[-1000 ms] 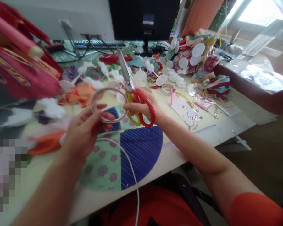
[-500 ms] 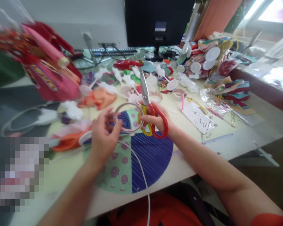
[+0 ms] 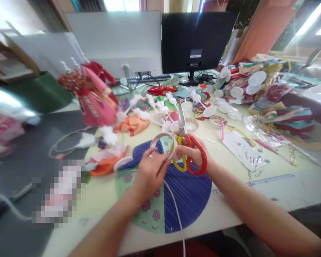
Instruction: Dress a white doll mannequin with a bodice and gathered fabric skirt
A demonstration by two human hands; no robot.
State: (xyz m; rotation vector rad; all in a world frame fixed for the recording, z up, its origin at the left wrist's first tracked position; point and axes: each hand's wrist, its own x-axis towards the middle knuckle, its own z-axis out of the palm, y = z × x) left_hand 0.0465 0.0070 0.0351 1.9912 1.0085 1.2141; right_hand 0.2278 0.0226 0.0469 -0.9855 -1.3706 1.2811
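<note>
My left hand (image 3: 149,173) reaches over a ring-shaped roll of tape (image 3: 174,150), its fingers closed on the near rim. In my right hand (image 3: 195,153) is a pair of scissors (image 3: 182,129) with one red and one yellow handle, blades pointing up and away. The right fingertips also touch the roll's right edge. Below both hands lies a round piece of fabric (image 3: 188,200), half dark blue with stripes and half green with flowers. A blue striped fold of cloth (image 3: 144,151) rises behind my left hand. A white cable (image 3: 176,207) hangs across the fabric.
Small white doll forms (image 3: 163,109) and cloth scraps crowd the back. Other tape rolls (image 3: 217,122) lie behind the scissors. A pink pen (image 3: 222,130), a plastic bag (image 3: 244,150) and a ruler (image 3: 273,179) are to the right. Dressed dolls (image 3: 96,103) stand left; a monitor (image 3: 198,43) stands behind.
My left hand has shifted from the left side of the tape roll to its near edge, its back now turned up. The view has swung left and up. My right hand keeps the scissors.
</note>
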